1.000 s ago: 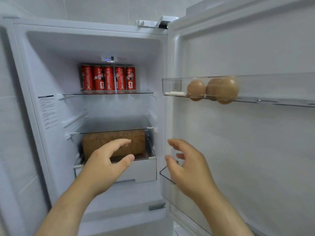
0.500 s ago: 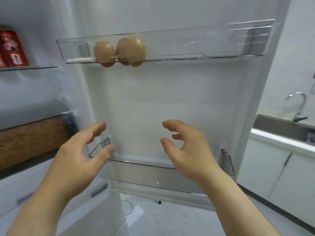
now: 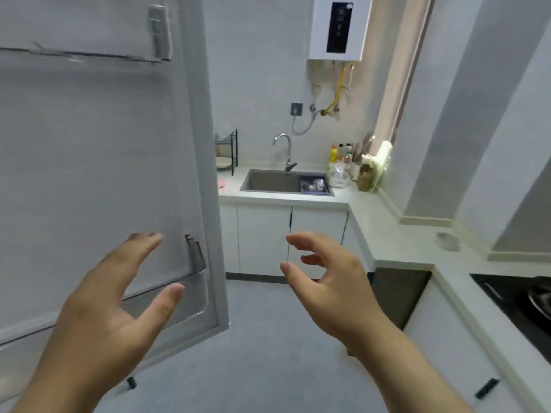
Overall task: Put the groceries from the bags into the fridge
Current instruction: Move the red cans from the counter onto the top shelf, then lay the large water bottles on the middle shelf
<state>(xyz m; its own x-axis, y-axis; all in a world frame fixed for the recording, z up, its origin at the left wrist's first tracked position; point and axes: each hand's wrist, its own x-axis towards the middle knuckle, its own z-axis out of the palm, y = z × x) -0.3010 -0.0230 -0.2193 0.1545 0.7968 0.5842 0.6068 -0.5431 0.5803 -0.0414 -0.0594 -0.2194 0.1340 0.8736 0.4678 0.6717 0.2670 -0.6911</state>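
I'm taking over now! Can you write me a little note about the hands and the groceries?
Left hand: open, empty.
Right hand: open, empty.
Fridge door stands open on the left; its lower bin looks empty.
No bags or groceries in view.
Done: cannot tell from here.
Left: probably find the bags and bring groceries back.

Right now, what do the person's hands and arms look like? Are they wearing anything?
Both are bare. The left hand and right hand wear no gloves or rings that show; nails are short. No sleeve, watch or bracelet shows on the left forearm or right forearm.
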